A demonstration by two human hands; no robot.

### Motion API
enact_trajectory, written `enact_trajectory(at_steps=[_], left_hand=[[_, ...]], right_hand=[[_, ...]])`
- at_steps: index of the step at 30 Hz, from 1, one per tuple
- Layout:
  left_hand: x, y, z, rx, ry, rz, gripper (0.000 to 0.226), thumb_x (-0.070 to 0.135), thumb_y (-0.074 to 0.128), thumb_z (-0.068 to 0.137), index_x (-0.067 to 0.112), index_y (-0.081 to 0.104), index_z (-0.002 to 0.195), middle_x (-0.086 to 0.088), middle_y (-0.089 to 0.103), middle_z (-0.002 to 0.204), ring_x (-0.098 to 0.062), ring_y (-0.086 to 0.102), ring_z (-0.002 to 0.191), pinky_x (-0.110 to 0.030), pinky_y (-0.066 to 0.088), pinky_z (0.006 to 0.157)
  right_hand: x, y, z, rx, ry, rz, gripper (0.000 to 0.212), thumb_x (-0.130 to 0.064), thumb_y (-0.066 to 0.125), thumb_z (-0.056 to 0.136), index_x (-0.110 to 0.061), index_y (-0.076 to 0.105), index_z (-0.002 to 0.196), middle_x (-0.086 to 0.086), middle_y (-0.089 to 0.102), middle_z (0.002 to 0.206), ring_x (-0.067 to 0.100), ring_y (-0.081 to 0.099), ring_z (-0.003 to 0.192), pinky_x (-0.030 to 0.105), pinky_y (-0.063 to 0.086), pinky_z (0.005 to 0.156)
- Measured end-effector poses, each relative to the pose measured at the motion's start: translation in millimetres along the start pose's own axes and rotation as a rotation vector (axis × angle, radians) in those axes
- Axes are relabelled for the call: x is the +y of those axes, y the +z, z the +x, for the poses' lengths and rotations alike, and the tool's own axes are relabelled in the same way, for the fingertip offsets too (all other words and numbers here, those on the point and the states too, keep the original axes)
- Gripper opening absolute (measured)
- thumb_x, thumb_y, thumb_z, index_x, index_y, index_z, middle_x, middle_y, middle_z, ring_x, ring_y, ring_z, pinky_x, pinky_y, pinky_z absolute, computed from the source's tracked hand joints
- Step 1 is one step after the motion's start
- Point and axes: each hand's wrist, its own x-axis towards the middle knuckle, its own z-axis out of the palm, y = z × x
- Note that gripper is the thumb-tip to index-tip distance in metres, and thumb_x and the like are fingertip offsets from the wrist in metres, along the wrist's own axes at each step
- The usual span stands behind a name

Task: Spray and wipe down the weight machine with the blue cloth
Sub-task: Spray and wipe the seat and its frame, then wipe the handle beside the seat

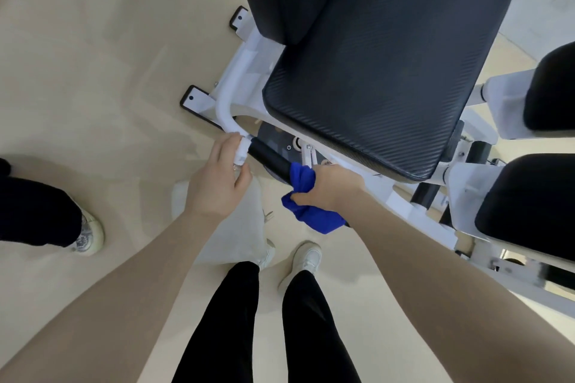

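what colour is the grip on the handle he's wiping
Black, on a white frame tube; the handle grip shows in the head view, just left of the blue cloth.

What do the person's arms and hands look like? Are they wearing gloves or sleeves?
No gloves and no sleeves show. Both arms are bare from the bottom edge of the picture to the hands. The left hand and right hand are bare too. I see no watch or bracelet on either wrist. Something small glints by a finger of the left hand, maybe a ring, but it is too small to tell.

Four black pads [389, 71], one blue cloth [306, 196], two hands [217, 183], three shoes [303, 261].
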Motion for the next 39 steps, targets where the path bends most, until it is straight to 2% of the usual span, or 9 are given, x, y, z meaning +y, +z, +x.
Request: enact_trajectory(at_steps=[5, 10, 13, 16, 21, 28, 33, 37, 39], left_hand=[[26.2, -7.2, -1.6, -0.046, 0.053, 0.011, 0.047, 0.014, 0.05, 0.09, 0.016, 0.038, 0.136, -0.003, 0.049, 0.129, -0.03, 0.057, 0.074, -0.037, 0.045, 0.063], [65.1, -21.7, 8.6, -0.039, 0.243, 0.069, 0.054, 0.031, 0.034, 0.09, 0.028, 0.03, 0.144, -0.005, 0.052, 0.088, -0.029, 0.048, 0.056, -0.039, 0.045, 0.05], [86.3, -19.4, 26.2, -0.042, 0.3, 0.091, 0.052, 0.031, 0.034, 0.089, 0.025, 0.038, 0.141, 0.005, 0.037, 0.069, -0.023, 0.041, 0.053, -0.036, 0.041, 0.047], [119.0, -8.3, 50.8, -0.09, 0.297, 0.093, 0.047, 0.02, 0.045, 0.094, 0.027, 0.036, 0.139, 0.005, 0.04, 0.077, -0.024, 0.05, 0.06, -0.042, 0.048, 0.056], [171.6, 16.2, 101.4, -0.106, 0.343, 0.141, 0.047, 0.02, 0.048, 0.091, 0.03, 0.036, 0.135, -0.003, 0.051, 0.084, -0.024, 0.054, 0.067, -0.044, 0.049, 0.065], [263.9, 67.7, 221.2, 0.008, 0.311, 0.218, 0.046, 0.022, 0.049, 0.091, 0.025, 0.037, 0.135, -0.008, 0.054, 0.087, -0.031, 0.056, 0.07, -0.044, 0.048, 0.065], [311.2, 95.9, 309.7, 0.019, 0.269, 0.254, 0.05, 0.021, 0.045, 0.092, 0.027, 0.031, 0.139, -0.01, 0.054, 0.097, -0.034, 0.057, 0.082, -0.045, 0.048, 0.072], [334.3, 112.3, 386.9, 0.069, 0.221, 0.317, 0.057, 0.023, 0.043, 0.091, 0.029, 0.022, 0.143, -0.01, 0.054, 0.106, -0.032, 0.056, 0.086, -0.04, 0.046, 0.069], [343.3, 119.9, 421.9, 0.098, 0.194, 0.327, 0.058, 0.019, 0.041, 0.091, 0.026, 0.021, 0.144, -0.012, 0.053, 0.107, -0.031, 0.054, 0.08, -0.038, 0.044, 0.062]], right_hand=[[12.9, -26.0, -35.3, 0.252, -0.11, 0.146, 0.031, -0.046, 0.059, 0.082, -0.024, 0.047, 0.101, -0.016, 0.052, 0.078, 0.012, 0.053, 0.072, 0.024, 0.035, 0.055], [29.4, -61.8, -51.9, 0.576, -0.143, 0.381, 0.048, -0.037, 0.05, 0.074, -0.026, 0.043, 0.12, -0.005, 0.059, 0.104, 0.025, 0.053, 0.095, 0.038, 0.044, 0.08], [45.9, -86.8, -52.1, 0.572, -0.038, 0.784, 0.036, -0.027, 0.042, 0.068, -0.023, 0.033, 0.103, -0.006, 0.051, 0.087, 0.022, 0.05, 0.08, 0.037, 0.037, 0.078], [74.0, -117.3, -44.8, 0.553, -0.027, 1.109, 0.021, -0.009, 0.044, 0.081, -0.016, 0.029, 0.094, -0.005, 0.04, 0.077, 0.017, 0.04, 0.072, 0.03, 0.034, 0.066], [118.5, -167.9, -23.4, 0.322, 0.003, 1.648, 0.033, -0.02, 0.049, 0.064, -0.023, 0.047, 0.097, -0.002, 0.053, 0.08, 0.018, 0.052, 0.07, 0.024, 0.037, 0.059], [203.3, -242.2, 50.1, 0.113, -0.232, 2.266, 0.036, -0.043, 0.052, 0.089, -0.014, 0.063, 0.106, 0.009, 0.069, 0.103, 0.026, 0.065, 0.095, 0.036, 0.051, 0.085], [243.8, -307.4, 111.0, 0.523, 0.056, 1.825, 0.005, -0.02, 0.052, 0.089, -0.019, 0.053, 0.094, -0.002, 0.06, 0.09, 0.022, 0.058, 0.088, 0.032, 0.048, 0.074], [263.0, -355.7, 162.1, 0.97, -0.006, 1.014, 0.025, -0.006, 0.041, 0.087, -0.013, 0.053, 0.108, 0.0, 0.053, 0.102, 0.018, 0.05, 0.084, 0.032, 0.04, 0.071], [263.5, -366.0, 186.7, 0.981, 0.053, 0.658, 0.03, -0.009, 0.04, 0.089, -0.012, 0.053, 0.115, 0.006, 0.051, 0.114, 0.027, 0.049, 0.096, 0.035, 0.041, 0.075]])
